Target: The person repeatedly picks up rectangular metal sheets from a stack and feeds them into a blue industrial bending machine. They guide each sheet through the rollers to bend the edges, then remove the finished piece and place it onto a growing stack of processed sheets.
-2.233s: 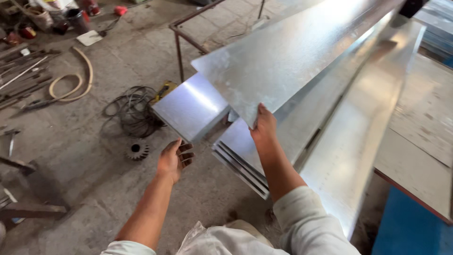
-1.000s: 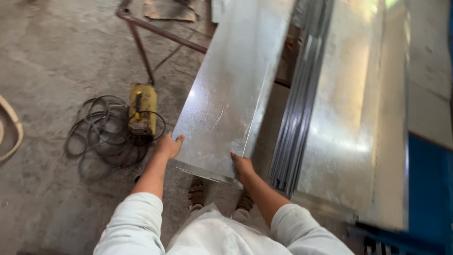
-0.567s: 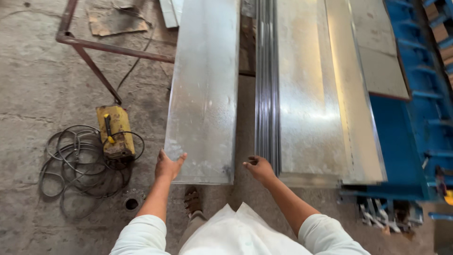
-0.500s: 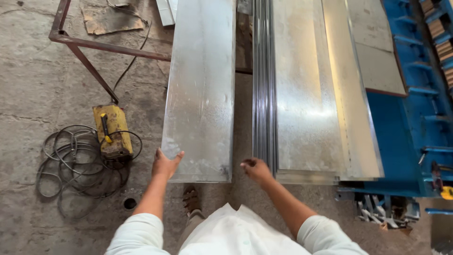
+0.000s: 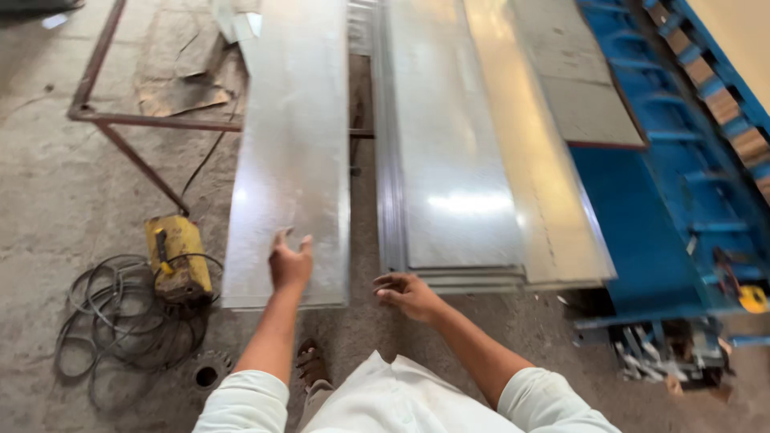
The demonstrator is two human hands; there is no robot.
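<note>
A long galvanized metal sheet (image 5: 293, 136) lies flat, running away from me, its near end just ahead of my body. My left hand (image 5: 289, 263) rests palm-down on that near end with fingers spread, holding nothing. My right hand (image 5: 407, 293) hovers beside the sheet's near right corner, fingers loosely curled and apart, close to the near edge of a stack of similar metal sheets (image 5: 449, 168) on the right. A narrow gap separates the single sheet from the stack.
A rusty metal frame (image 5: 120, 120) stands at the far left. On the concrete floor to the left lie a yellow power tool (image 5: 178, 256), coiled black cable (image 5: 112, 321) and a small gear (image 5: 206, 374). A blue machine (image 5: 666, 208) borders the stack on the right.
The sheet I carried has been laid flat beside the stack. My left hand slid onto its top surface, and my right hand came off its edge.
</note>
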